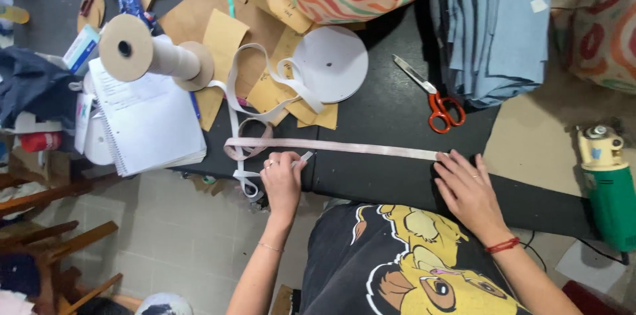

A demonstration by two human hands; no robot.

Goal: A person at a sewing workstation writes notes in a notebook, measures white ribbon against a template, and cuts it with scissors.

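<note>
I see the long, flat, pale pink cloth strap (331,146) lying left to right on the black table (377,116), my right hand (469,189) pressing its far end with flat open fingers, my left hand (283,179) pinching a small white stick (303,158) beside it.

Elastic band laid flat on our dark surface (384,116), both hands on it.

We press the band (344,147) with our left hand (283,179) near its looped end and our right hand (468,189) at the other end. Nearby we list: orange-handled scissors (434,100), empty cardboard spool (149,53), spiral notebook (149,119), folded blue fabric (497,23), green power tool (609,186).
</note>
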